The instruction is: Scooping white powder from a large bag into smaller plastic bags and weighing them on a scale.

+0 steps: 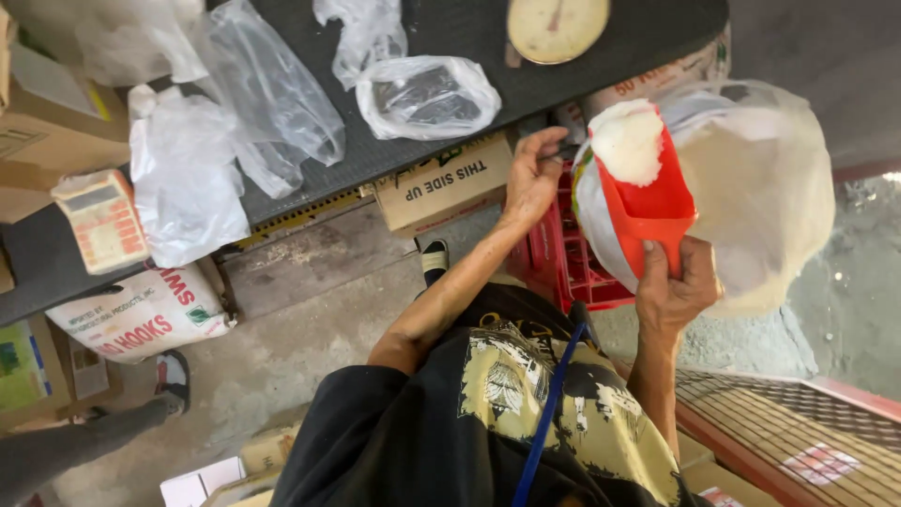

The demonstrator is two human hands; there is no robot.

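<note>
A red plastic scoop (648, 202), heaped with white grain (627, 141), is held by its handle in the right hand (674, 286), whose grip is closed firmly round the narrow stem. The scoop is poised at the mouth of a thin clear plastic bag (760, 188), which is already part filled with the same white grain. The bag's rim is pinched in the left hand (533, 174), fingers closed on the film to keep the mouth open.

The bag is judged soft and slippery, and growing heavy as it is filled; it is best taken at the gathered rim and supported from beneath, since the film could stretch or tear. The scoop is stiff and light, and its load is loose and easily spilled if tilted.

Behind, a dark bench (450, 103) carries a dial scale (557, 26) and several crumpled bags (427, 94).
</note>
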